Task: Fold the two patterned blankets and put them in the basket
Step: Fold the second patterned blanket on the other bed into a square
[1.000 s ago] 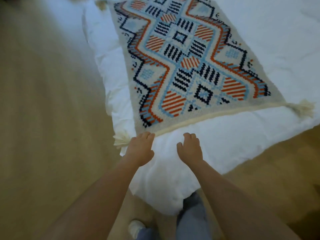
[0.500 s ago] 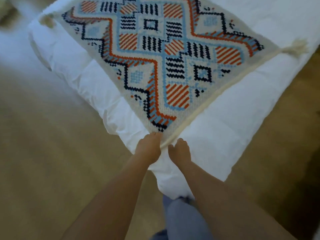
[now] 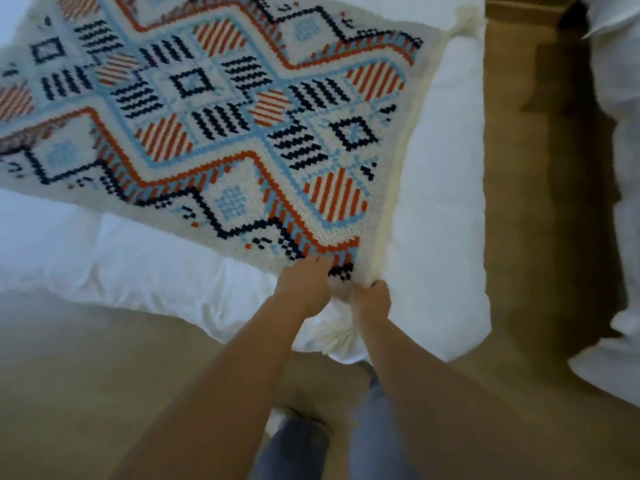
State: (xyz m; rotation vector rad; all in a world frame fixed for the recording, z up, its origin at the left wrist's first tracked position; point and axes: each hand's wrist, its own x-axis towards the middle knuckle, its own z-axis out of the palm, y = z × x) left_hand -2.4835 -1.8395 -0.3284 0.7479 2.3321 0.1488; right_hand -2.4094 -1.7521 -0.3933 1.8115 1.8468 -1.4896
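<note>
A cream blanket (image 3: 221, 133) patterned in orange, light blue and navy lies spread flat over a white duvet (image 3: 443, 202). Both my hands are at its near corner. My left hand (image 3: 304, 285) rests on the corner's top with fingers curled over the fabric edge. My right hand (image 3: 372, 299) grips the cream border just beside it, and a cream tassel (image 3: 337, 336) hangs below between my wrists. A second tassel (image 3: 462, 20) shows at the far right corner. No basket and no second blanket are in view.
Tan floor (image 3: 69, 375) runs along the left and below the duvet. A strip of floor (image 3: 540, 202) separates the duvet from more white bedding (image 3: 620, 202) at the right edge. My legs in blue jeans (image 3: 363, 438) stand at the bottom.
My hands have moved from hovering apart near the blanket's near edge to meeting at its corner and taking hold of it. The view has swung round to the right.
</note>
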